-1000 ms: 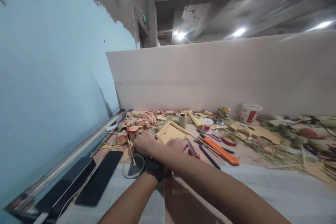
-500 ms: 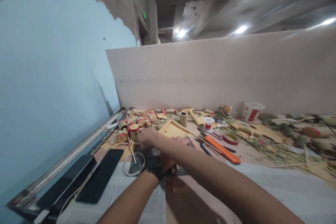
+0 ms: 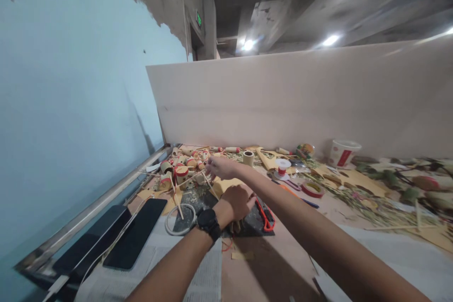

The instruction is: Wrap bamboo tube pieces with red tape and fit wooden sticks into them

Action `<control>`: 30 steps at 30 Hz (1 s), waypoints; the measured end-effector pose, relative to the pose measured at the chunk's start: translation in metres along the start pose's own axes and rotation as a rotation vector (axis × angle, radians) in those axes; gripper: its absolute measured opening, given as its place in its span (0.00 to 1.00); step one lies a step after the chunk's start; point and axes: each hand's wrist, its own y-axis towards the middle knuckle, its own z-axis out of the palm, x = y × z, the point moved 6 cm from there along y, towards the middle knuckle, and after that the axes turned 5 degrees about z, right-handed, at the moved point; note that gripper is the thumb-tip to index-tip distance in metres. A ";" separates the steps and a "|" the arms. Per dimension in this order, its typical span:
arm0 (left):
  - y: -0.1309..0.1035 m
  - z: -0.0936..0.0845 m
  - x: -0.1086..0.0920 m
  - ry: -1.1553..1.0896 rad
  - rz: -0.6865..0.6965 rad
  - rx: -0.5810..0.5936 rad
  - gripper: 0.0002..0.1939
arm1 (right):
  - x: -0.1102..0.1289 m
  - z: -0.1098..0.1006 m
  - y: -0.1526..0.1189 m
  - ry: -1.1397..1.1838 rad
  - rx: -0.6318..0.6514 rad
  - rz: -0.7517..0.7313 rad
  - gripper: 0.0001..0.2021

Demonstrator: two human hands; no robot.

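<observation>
Thin stick, centre of the frame, slants down from just below the right hand. Head view: right-hand fingers are bunched narrow; can't tell if they pinch the stick. Left hand is curled over the dark mat, lower centre; grip hidden, can't tell. Red-handled tool lies on the mat just beside it. Red-banded pieces left of centre, phone lower left, tape roll and paper cup right of centre.

left hand — grip hidden | orange tool — mostly behind right forearm | newspaper text too small
</observation>
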 end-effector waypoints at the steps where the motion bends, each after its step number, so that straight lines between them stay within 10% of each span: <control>1: 0.001 0.001 0.000 -0.005 0.018 -0.004 0.15 | -0.003 -0.006 0.001 0.057 -0.043 0.008 0.10; 13: 0.000 0.002 0.001 -0.019 0.106 -0.046 0.13 | -0.004 -0.059 0.017 0.273 -0.443 0.007 0.10; 23: 0.000 0.001 0.000 -0.013 0.052 -0.030 0.14 | -0.011 -0.041 0.023 0.058 -0.392 0.056 0.11; 30: -0.007 -0.006 -0.006 -0.022 0.110 -0.031 0.10 | -0.070 -0.032 0.038 -0.208 -0.234 0.250 0.14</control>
